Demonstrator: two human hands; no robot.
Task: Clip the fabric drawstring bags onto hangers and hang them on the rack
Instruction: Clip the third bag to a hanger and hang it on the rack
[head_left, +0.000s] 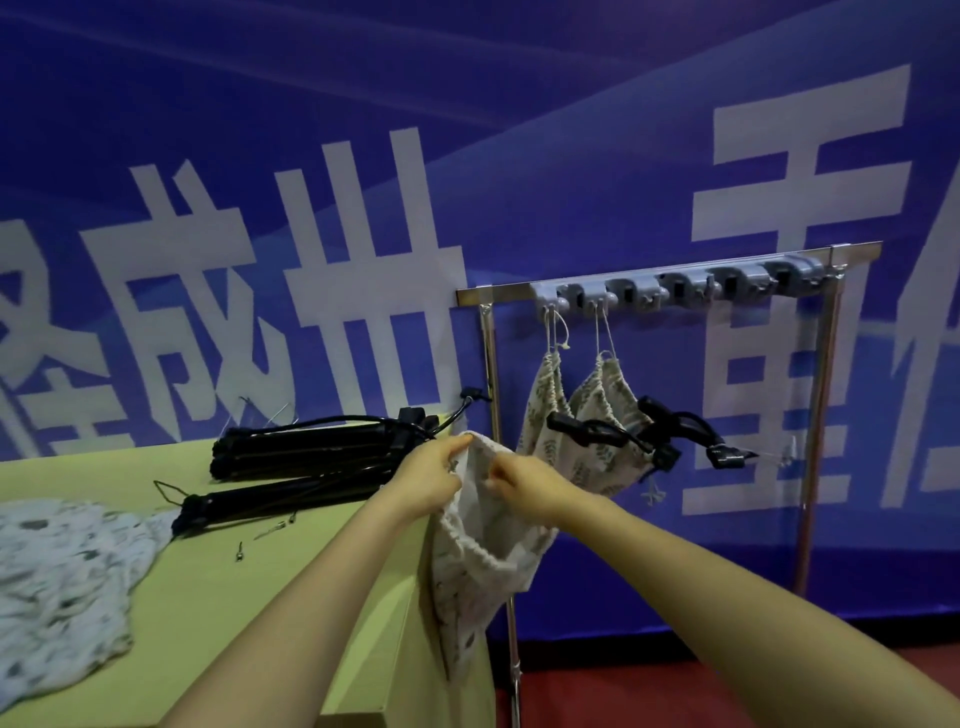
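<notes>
Centre frame: drawstring bag (483, 551) is held, long axis vertical | top hem is pinched by left hand (434, 478) and right hand (524, 480) | clip hangers (311, 452) are stacked up-left, nearest the left hand | rack (488, 364) is seen upper right.

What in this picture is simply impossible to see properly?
All head view.
- The held bag: its mouth is covered by the left hand and right hand.
- The pile of bags: cut off by the left edge, so uncountable.
- The small metal pieces on the table: too small to identify.
- The stacked hangers: overlapping, count unclear.
</notes>
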